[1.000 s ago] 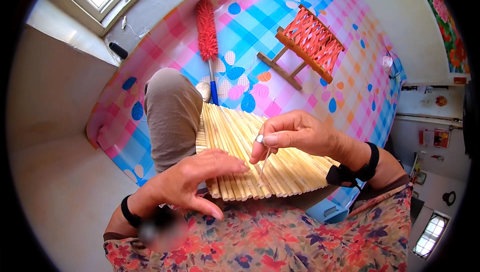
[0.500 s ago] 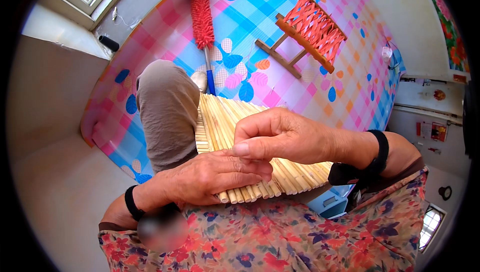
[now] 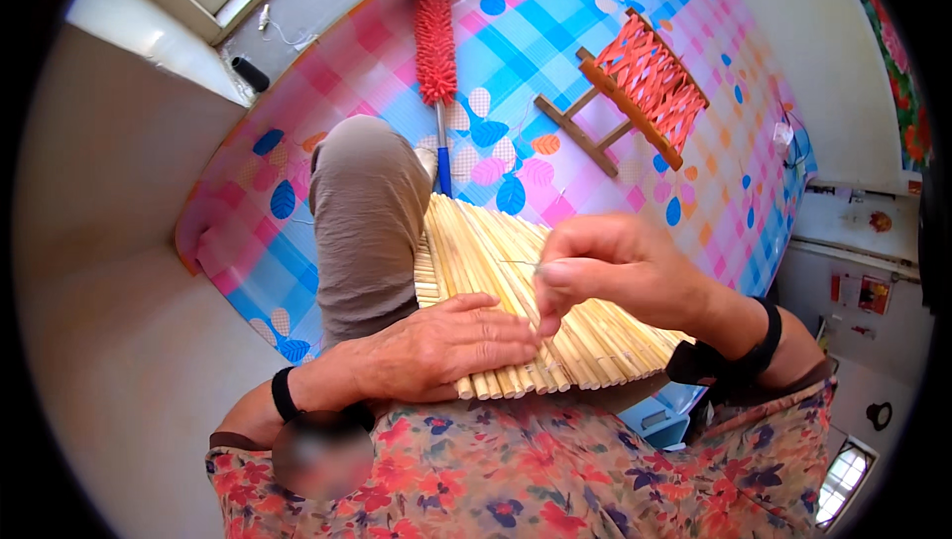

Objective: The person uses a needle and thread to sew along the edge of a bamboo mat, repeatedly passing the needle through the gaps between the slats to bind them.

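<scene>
A mat of pale straw-coloured stalks (image 3: 470, 241), laid side by side, rests across my lap. My left hand (image 3: 436, 349) lies flat on its near left part, fingers stretched out and pointing right. Above the mat's middle, my right hand (image 3: 620, 276) pinches a thin needle (image 3: 518, 262) between thumb and forefinger. The needle points left over the stalks. Whether a thread runs from it is too fine to make out. The fingertips of both hands are close together, near the mat's front edge.
My bent knee (image 3: 362, 202) rises left of the mat. Beyond lie a red fluffy duster (image 3: 434, 43) and a wooden folding stool (image 3: 620, 103) with red webbing, on a colourful checked floor covering (image 3: 397, 63). A light blue container (image 3: 662, 420) shows below the mat's right end.
My right hand has moved right, away from my left hand, and the needle now shows. My left hand has flattened onto the mat. The whole view has shifted slightly.
</scene>
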{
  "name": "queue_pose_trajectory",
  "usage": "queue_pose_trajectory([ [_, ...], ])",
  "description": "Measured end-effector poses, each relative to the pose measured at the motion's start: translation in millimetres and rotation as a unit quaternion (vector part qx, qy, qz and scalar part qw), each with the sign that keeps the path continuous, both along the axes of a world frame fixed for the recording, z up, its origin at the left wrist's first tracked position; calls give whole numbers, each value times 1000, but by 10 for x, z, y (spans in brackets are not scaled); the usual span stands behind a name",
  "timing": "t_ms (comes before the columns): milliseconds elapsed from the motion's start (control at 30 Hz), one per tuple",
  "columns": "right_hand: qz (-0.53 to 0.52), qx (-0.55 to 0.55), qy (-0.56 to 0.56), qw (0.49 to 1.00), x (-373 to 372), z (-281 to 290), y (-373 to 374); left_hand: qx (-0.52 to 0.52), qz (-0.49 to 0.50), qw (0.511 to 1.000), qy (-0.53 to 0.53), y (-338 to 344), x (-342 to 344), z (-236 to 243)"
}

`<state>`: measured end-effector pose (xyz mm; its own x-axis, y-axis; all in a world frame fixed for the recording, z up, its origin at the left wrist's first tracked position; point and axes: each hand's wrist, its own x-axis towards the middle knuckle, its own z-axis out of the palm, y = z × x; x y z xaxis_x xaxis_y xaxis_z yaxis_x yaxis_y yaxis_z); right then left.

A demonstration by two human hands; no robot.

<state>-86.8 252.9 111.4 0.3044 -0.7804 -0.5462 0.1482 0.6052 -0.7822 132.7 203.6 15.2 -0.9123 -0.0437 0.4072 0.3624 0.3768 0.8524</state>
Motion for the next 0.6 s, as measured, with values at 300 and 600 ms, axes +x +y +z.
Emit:
queue_pose_trajectory([
  [300,82,-148,309,936,-575,257,493,30,232,970,-66,129,346,-163],
  [600,137,-132,485,854,-638,338,637,-82,220,971,46,109,316,-183],
])
